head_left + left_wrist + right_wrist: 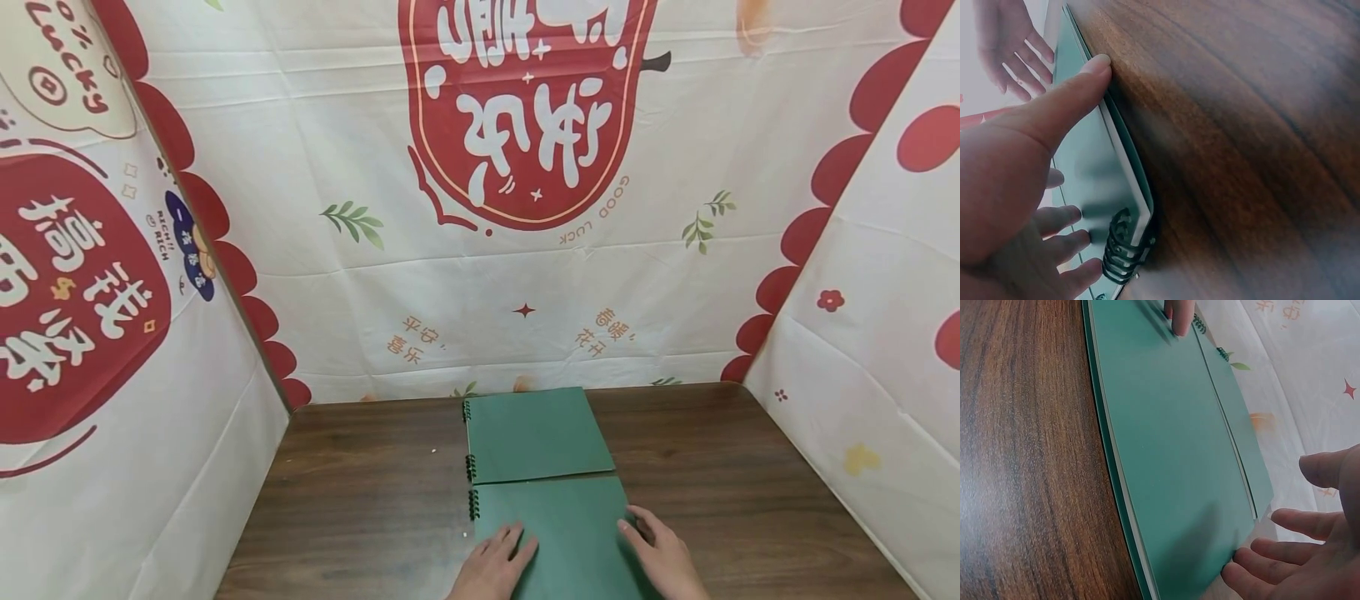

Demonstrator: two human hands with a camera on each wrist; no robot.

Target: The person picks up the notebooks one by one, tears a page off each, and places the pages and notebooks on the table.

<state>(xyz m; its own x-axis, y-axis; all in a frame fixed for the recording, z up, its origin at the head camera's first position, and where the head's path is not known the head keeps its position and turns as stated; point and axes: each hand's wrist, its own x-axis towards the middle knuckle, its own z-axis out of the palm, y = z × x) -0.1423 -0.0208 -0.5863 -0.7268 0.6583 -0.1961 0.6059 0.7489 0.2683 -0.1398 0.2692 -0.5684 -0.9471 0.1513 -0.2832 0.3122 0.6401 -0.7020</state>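
Two green spiral-bound notebooks lie closed on a dark wood table, one behind the other, their black coils on the left. My left hand point(491, 562) is over the left part of the near notebook point(566, 525), fingers spread on or just above its cover. In the left wrist view its thumb point(1079, 94) lies along the notebook's near edge, close to the coil point(1122, 250). At the right edge of the same notebook is my right hand point(662, 554), fingers loosely bent, fingertips beside the cover's side. The far notebook point(536, 437) touches or nearly touches the near one.
Wood tabletop point(360, 492) stretches to both sides of the notebooks. A white printed cloth point(300, 317) hangs behind the table, with cloth walls at left point(202, 433) and right point(885, 400). Small white specks point(433, 451) dot the table left of the notebooks.
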